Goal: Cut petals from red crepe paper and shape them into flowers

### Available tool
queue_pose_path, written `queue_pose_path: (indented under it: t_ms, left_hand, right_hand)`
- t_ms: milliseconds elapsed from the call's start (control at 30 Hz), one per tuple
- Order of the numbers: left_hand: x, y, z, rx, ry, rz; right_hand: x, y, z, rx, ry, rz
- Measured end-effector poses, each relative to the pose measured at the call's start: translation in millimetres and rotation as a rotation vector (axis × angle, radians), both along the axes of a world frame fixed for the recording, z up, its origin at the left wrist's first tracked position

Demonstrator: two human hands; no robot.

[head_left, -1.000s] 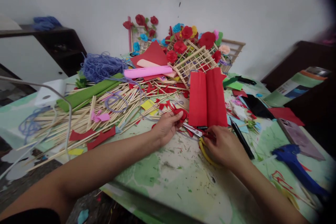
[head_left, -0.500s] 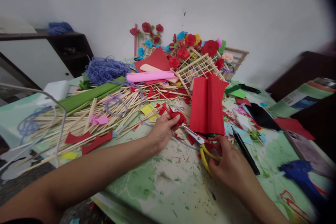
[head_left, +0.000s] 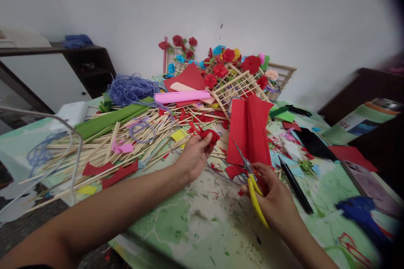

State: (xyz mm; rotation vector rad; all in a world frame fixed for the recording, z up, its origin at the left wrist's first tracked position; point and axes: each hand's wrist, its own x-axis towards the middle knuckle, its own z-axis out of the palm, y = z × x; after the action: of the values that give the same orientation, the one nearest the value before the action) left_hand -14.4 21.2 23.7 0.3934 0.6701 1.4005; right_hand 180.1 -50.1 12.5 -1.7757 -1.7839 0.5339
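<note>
Red paper (head_left: 214,138): pinched between left fingers (head_left: 206,139); hold lightly, avoid crushing. Scissors (head_left: 251,181): held in curled right fingers (head_left: 264,170), seemingly closed; keep tips clear of paper.

Left hand (head_left: 195,156): pinching red paper bundle (head_left: 214,136). Right hand (head_left: 277,195): yellow-handled scissors (head_left: 250,178), near red sheet (head_left: 238,122).
</note>
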Motion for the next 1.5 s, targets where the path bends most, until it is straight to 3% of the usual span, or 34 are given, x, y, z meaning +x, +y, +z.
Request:
queue_pose_path:
  t_ms: [133, 333, 667, 933, 1133, 1500]
  left_hand:
    - [2, -4, 2.8, -0.012, -0.011, -0.007]
    - [9, -14, 0.1, 0.037, -0.033, -0.077]
    - [11, -17, -6.8, 0.037, -0.044, -0.121]
    - [11, -18, -5.8, 0.009, -0.058, -0.125]
    - [9, -15, -7.6, -0.011, -0.102, -0.064]
    - [10, -19, -4.7, 0.004, -0.065, -0.107]
  right_hand:
    - [-13, -4, 7.8, 0.019, -0.199, 0.015]
    - [-29, -1, 5.9, 0.180, -0.383, 0.095]
    - [-34, 1, 1.4, 0.157, -0.435, 0.105]
    - [-36, 1, 2.5, 0.086, -0.411, 0.104]
    - [-33, 0, 1.3, 0.132, -0.408, 0.114]
    - [-36, 1, 3.1, 0.067, -0.414, 0.085]
